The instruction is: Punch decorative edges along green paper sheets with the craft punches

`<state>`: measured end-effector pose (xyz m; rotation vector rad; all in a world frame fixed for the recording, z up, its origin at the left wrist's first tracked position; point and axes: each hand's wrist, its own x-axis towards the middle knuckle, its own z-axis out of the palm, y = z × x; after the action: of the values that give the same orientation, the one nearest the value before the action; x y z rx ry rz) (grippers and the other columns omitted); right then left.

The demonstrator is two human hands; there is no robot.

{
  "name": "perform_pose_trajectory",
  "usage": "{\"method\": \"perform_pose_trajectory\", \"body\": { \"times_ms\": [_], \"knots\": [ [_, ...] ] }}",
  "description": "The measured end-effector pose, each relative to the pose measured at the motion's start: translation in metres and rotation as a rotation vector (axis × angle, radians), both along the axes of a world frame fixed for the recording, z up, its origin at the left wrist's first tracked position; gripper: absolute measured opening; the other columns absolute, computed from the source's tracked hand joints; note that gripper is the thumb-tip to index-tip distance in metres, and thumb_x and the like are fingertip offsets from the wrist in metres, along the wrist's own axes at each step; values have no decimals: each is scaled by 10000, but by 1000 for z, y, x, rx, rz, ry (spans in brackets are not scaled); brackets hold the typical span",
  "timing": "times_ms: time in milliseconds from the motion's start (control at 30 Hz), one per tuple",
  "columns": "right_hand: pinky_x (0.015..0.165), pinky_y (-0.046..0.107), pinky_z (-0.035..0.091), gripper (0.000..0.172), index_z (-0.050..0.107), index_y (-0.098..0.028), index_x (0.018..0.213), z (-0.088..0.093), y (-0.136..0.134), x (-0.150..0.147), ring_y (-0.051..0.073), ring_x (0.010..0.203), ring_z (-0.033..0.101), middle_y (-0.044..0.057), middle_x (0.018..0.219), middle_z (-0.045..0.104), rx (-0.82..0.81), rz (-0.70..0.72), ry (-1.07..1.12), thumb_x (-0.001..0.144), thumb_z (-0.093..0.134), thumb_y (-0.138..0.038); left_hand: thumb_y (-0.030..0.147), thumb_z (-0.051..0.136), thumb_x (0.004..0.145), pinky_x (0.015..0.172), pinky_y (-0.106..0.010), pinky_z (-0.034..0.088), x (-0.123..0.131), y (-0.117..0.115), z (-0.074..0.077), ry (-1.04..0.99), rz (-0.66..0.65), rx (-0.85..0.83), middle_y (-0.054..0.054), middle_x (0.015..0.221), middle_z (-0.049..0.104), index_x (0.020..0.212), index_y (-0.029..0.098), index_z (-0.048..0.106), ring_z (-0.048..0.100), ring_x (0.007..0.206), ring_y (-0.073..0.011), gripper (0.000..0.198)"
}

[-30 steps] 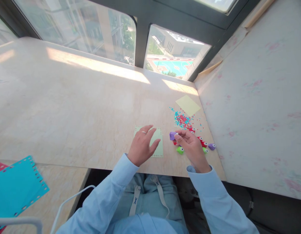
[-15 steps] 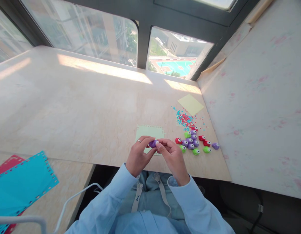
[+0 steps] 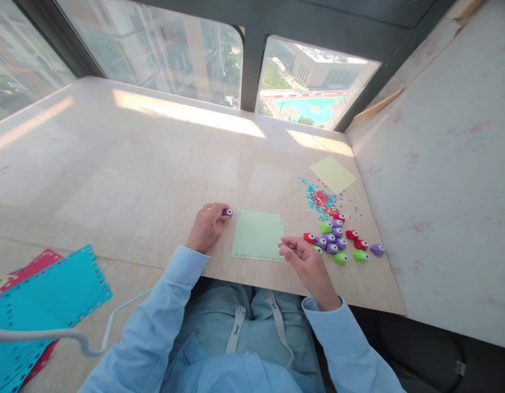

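Observation:
My left hand (image 3: 206, 226) is closed on a small purple craft punch (image 3: 227, 212), held at the fingertips with its round white end facing right. It is just left of a pale green sheet of paper (image 3: 258, 234) with small notches punched along its edges. My right hand (image 3: 305, 265) is at the sheet's right edge, fingers loosely bent and slightly apart, with nothing seen in them. Whether its fingertips touch the paper I cannot tell. To the right sits a cluster of purple, green and red craft punches (image 3: 329, 238).
Behind the punches lies a scatter of red and blue paper bits (image 3: 323, 201), beside a pale yellow sheet (image 3: 333, 173). Punched blue sheets (image 3: 52, 289) and red sheets (image 3: 43, 259) overlap at lower left, crossed by a white cable (image 3: 35, 335). A wall (image 3: 449, 191) bounds the right side.
My hands have parted. The left has carried the purple craft punch leftward off the sheet; the right has let go of it and moved right. The view has shifted slightly.

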<state>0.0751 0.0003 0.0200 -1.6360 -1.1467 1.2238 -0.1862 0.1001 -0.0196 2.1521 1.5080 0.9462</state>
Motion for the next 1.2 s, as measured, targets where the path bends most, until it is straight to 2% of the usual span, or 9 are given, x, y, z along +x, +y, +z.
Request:
{"method": "perform_pose_trajectory", "body": {
  "times_ms": [200,333,467,567,667,800,933,1100,1200],
  "knots": [
    [819,379,550,424,635,-169,1078,-2,10,6,217,913,670,111,1009,709,15,3,-57,784,645,-475,250,538,865,960,-474,487,0,6,-12,40,3,33,-103,1095,694,980,202,709,606,1090,-270,212],
    [778,372,544,406,615,-175,1152,4,31,7,218,920,651,124,1113,671,90,76,-307,814,600,-401,275,540,894,981,-489,470,-3,4,-15,53,9,17,-110,1133,680,1066,202,694,596,1119,-271,242],
    [841,404,511,378,622,-164,1166,10,63,17,233,911,651,125,1121,680,120,135,-643,807,591,-278,322,578,892,997,-480,467,0,-13,-5,41,90,114,-150,1229,625,1210,164,610,556,1181,-284,356],
    [911,402,476,353,644,-165,1155,11,81,26,248,966,659,125,1116,707,59,219,-797,812,561,-179,303,574,901,958,-441,492,13,-37,8,3,160,234,-134,1125,650,1151,177,623,590,1102,-259,285],
    [922,369,470,415,626,-158,1208,11,86,30,242,1002,661,114,1126,718,57,300,-852,800,558,-121,291,583,903,911,-412,507,31,-61,13,20,-29,251,-115,1121,668,1123,199,626,614,1066,-242,243],
    [924,310,469,445,619,-154,1237,13,83,26,204,995,678,67,1059,749,27,399,-857,804,544,-90,347,582,911,947,-454,466,50,-74,3,135,-288,219,-139,1291,622,1188,180,611,541,1236,-293,324],
    [908,299,468,492,588,-161,1299,15,77,23,212,1016,674,72,1024,760,30,481,-1002,814,535,-101,392,568,919,962,-477,434,54,-74,-8,190,-307,137,-139,1310,618,1129,177,639,522,1272,-308,309],
    [903,314,444,442,599,-172,1292,14,77,33,228,1011,653,126,1046,736,148,645,-1182,855,533,-171,389,578,915,968,-470,418,53,-74,-7,191,-298,109,-131,1308,622,1092,182,647,522,1274,-299,281],
    [877,322,444,401,619,-151,1264,15,87,47,243,1001,651,151,1032,729,123,639,-1264,884,497,-194,375,592,908,969,-470,415,53,-75,-7,193,-292,106,-133,1314,617,1088,179,647,525,1269,-299,272]
  ]
}}
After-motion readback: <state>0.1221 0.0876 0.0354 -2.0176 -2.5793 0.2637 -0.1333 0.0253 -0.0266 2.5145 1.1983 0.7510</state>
